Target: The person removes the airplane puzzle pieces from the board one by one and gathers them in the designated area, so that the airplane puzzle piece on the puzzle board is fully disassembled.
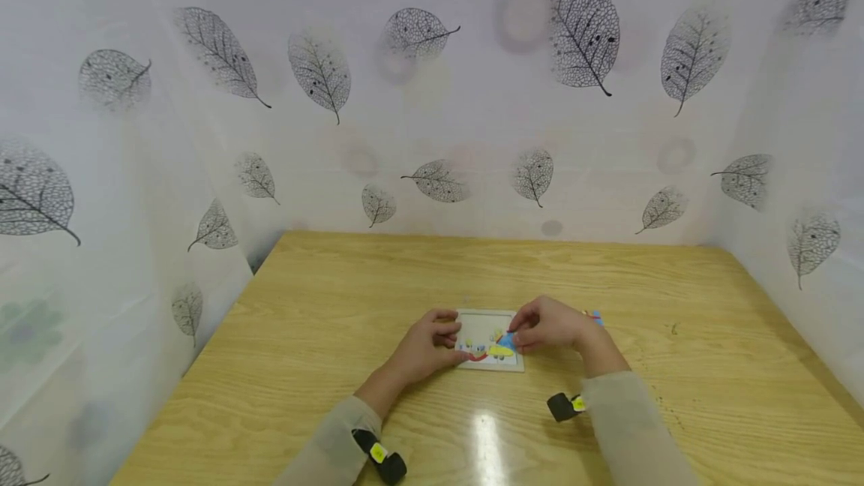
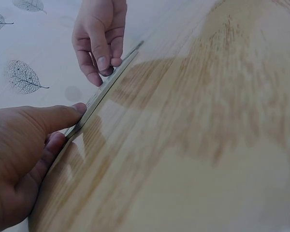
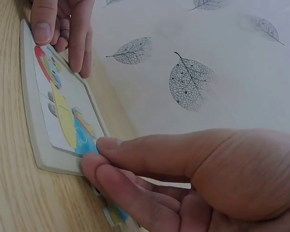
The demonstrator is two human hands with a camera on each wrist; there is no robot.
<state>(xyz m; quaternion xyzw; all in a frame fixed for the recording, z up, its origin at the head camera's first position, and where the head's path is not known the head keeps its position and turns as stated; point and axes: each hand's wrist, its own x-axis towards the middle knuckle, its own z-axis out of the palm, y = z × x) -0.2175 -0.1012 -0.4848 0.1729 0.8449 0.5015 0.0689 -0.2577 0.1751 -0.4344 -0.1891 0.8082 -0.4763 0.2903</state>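
Pinching a blue piece (image 3: pixel 84 138), the right hand (image 1: pixel 553 325) was at the tray (image 1: pixel 489 368)'s right rim; the left hand (image 1: pixel 427 346) gripped the left rim. Inside lay coloured pieces (image 3: pixel 63 115).

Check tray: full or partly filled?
Partly filled: printed pieces line the near side of the tray; its far side shows bare in head view.
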